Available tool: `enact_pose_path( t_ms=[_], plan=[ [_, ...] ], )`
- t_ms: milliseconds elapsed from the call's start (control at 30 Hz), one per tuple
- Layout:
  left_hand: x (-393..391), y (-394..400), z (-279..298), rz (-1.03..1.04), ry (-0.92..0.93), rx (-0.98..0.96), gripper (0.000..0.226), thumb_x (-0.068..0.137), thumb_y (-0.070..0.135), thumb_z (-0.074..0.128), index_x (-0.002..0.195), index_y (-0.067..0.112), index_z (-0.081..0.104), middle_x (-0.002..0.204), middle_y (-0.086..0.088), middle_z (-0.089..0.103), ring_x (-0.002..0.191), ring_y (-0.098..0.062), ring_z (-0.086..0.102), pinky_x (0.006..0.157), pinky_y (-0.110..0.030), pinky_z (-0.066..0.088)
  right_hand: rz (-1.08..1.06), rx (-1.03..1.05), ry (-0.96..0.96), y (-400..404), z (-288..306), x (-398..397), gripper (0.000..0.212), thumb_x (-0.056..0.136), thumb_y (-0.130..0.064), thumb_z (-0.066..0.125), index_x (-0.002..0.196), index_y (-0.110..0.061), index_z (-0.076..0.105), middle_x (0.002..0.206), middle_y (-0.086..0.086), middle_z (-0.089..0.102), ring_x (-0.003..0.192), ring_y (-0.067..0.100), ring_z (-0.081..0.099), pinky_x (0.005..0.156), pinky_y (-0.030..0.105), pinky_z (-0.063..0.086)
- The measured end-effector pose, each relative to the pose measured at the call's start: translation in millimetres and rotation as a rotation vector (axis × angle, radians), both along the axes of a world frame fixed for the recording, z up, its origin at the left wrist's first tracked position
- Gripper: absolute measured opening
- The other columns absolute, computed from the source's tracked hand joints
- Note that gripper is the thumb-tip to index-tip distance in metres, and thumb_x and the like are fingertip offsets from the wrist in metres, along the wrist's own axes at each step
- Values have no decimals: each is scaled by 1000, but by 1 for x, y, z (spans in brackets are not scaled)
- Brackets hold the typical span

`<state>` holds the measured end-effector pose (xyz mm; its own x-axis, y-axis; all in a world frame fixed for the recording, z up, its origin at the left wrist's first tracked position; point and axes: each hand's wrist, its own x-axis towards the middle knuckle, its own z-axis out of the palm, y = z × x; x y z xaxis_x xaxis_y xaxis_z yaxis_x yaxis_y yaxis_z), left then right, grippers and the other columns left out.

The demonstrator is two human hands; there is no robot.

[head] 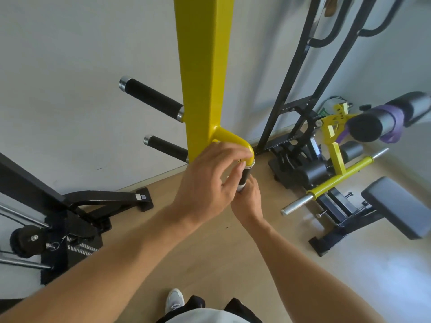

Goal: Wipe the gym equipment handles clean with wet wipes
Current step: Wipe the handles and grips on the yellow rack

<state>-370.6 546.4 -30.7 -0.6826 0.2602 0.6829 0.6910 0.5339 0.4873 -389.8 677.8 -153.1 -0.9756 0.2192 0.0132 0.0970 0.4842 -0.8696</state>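
Note:
A yellow upright post carries a curved yellow arm that ends in a short black handle with a chrome end cap. My left hand curls around the top of this handle, fingertips at the yellow bend. My right hand wraps the handle's lower end from below, just under the cap. A small white sliver shows between my left fingers; I cannot tell whether it is a wet wipe. Two more black handles, an upper one and a lower one, stick out left of the post.
A black machine base with pulley and cables stands at the left. On the right are a black rack, a yellow-and-black bench frame with a chrome bar, a grey pad and a foam roller. The floor is light wood; my shoe is below.

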Motion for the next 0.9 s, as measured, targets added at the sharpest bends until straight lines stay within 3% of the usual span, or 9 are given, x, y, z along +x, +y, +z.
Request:
enact_pose_path(
  t_ms=[100, 200, 300, 400, 600, 700, 800, 900],
  plan=[
    [-27, 0, 17, 61, 133, -478, 35, 90, 12, 63, 124, 9, 68, 132, -9, 66, 129, -27, 56, 119, -50, 29, -27, 2, 151, 3, 21, -6, 25, 80, -23, 72, 74, -27, 48, 83, -1, 52, 73, 10, 49, 60, 29, 38],
    [-38, -1, 15, 78, 112, -633, 39, 90, 15, 58, 127, 6, 66, 128, -11, 69, 123, -28, 62, 122, -53, 20, -90, -138, 171, 2, 22, -6, 27, 80, -25, 79, 87, -22, 54, 80, 1, 62, 68, 21, 57, 59, 36, 48],
    [-40, -3, 5, 67, 153, -689, 45, 99, 15, 49, 143, 7, 52, 145, -10, 56, 138, -28, 49, 124, -50, 18, -92, -132, 87, -3, 0, 0, 26, 83, -33, 77, 95, -25, 55, 79, -1, 65, 68, 27, 63, 60, 47, 55],
    [-42, -3, -1, 75, 176, -701, 51, 100, 12, 44, 151, 7, 39, 155, -10, 41, 148, -28, 33, 125, -47, 15, -113, -125, 50, -6, -10, 3, 19, 89, -26, 72, 102, -26, 58, 82, -2, 67, 73, 20, 62, 63, 39, 52],
    [-45, -8, -9, 26, 176, -673, 66, 94, -3, 37, 157, 8, 22, 165, -8, 22, 154, -27, 15, 124, -46, 18, -131, -238, 275, -6, 20, -15, 19, 89, -26, 72, 89, -34, 55, 75, 0, 62, 66, 36, 59, 53, 46, 54],
    [-48, -8, -7, -4, 159, -690, 66, 93, 0, 28, 158, 10, 20, 165, -8, 20, 154, -27, 13, 124, -47, 19, -88, -215, 110, -3, -2, -13, 13, 91, -28, 68, 96, -32, 57, 81, 1, 66, 73, 31, 63, 64, 52, 56],
    [-51, -7, -1, -37, 108, -687, 68, 90, 9, 21, 158, 11, 19, 166, -8, 18, 155, -26, 11, 124, -48, 18, -69, -139, -58, -2, -20, -7, 19, 91, -30, 68, 108, -28, 58, 92, -4, 68, 82, 16, 63, 74, 44, 56],
    [-53, -8, 1, -52, 78, -707, 74, 87, 6, 33, 159, 11, 15, 167, -7, 12, 155, -25, 6, 125, -47, 15, -131, -177, 74, -3, 3, -17, 13, 89, -21, 70, 95, -27, 60, 82, -3, 67, 71, 14, 60, 64, 33, 50]
  ],
)
